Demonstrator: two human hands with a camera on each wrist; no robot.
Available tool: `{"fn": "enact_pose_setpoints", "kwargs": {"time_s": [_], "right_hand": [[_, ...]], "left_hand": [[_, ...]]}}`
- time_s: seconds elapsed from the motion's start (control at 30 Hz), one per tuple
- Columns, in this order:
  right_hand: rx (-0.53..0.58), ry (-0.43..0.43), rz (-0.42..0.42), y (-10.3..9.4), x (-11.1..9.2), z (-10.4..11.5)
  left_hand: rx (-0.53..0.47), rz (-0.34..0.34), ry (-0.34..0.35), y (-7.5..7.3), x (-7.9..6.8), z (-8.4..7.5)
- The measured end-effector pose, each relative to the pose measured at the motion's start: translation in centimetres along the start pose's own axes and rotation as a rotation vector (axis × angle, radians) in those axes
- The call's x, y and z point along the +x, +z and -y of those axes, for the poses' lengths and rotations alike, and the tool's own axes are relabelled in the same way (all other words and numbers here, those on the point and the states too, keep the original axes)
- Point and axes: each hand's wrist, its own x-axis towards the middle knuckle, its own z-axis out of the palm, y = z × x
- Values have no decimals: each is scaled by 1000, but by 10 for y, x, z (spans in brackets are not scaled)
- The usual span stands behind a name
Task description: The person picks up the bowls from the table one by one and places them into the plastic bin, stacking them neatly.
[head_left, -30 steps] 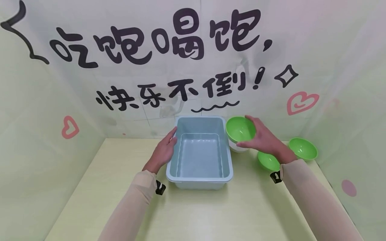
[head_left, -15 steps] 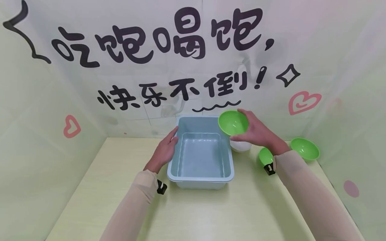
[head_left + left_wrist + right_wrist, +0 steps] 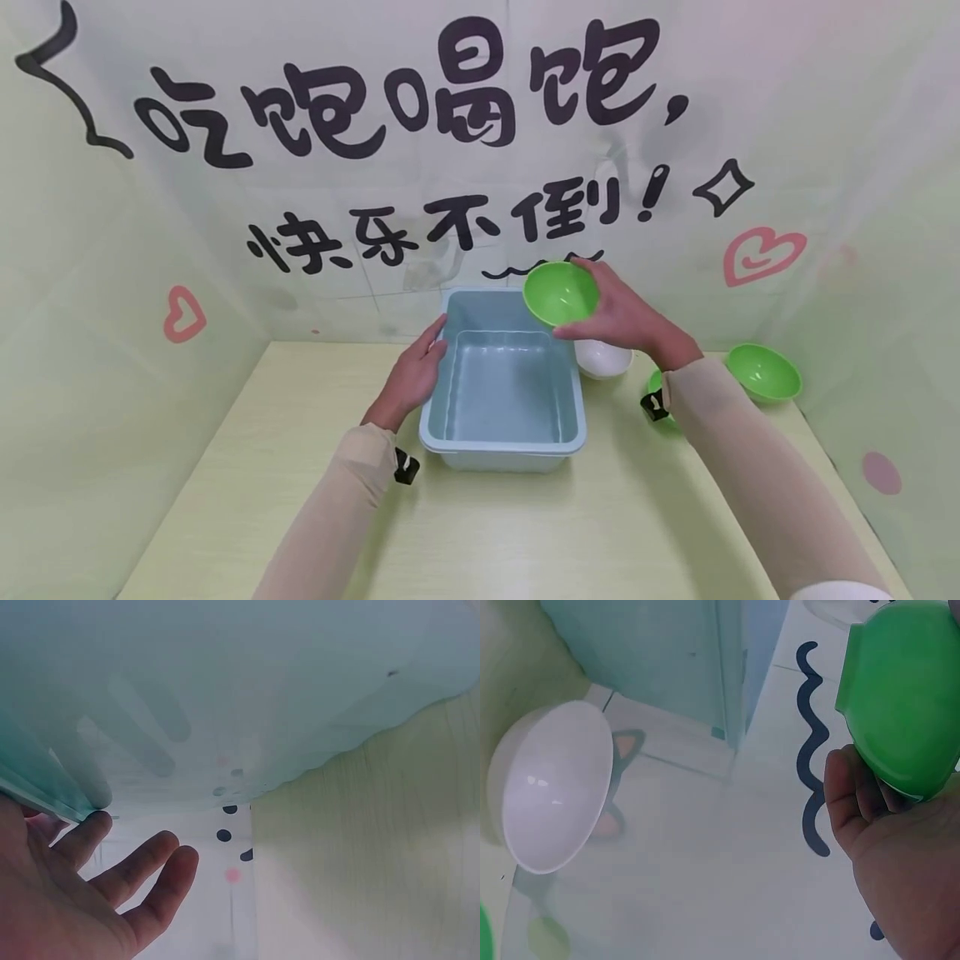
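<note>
My right hand (image 3: 618, 308) grips a green bowl (image 3: 561, 293) by its right side and holds it above the back right corner of a light blue plastic basin (image 3: 506, 447). From the right wrist view, the fingers (image 3: 847, 791) curl under the green bowl's outer wall. My left hand (image 3: 408, 379) holds the basin's left rim. In the left wrist view its fingertips (image 3: 96, 823) lie under the rim, the others loosely bent beside the wall; the thumb is mostly hidden there. Nothing lies inside the basin.
A white bowl (image 3: 604, 360) stands right of the basin, partly behind my right hand. One green bowl (image 3: 763, 372) sits at the table's right edge, and another (image 3: 656, 382) is mostly hidden under my right wrist. A printed backdrop (image 3: 450, 275) closes off the back and sides.
The green bowl in my right hand has moved left and up, from over the white bowl to over the basin's corner, uncovering the white bowl. My left hand stays on the rim.
</note>
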Motion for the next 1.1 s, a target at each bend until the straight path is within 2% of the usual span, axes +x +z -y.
{"fn": "enact_pose_setpoints", "kwargs": {"time_s": [0.5,0.67,1.1], "right_hand": [[33,-20,15,16,22,20],[65,-28,27,23,28,25],[68,-30,35,32,42,31]], "left_hand": [[22,-25,18,1,0,3],[3,-28,15,1,0,3],[-48,-46,-1,4,2,5]]}}
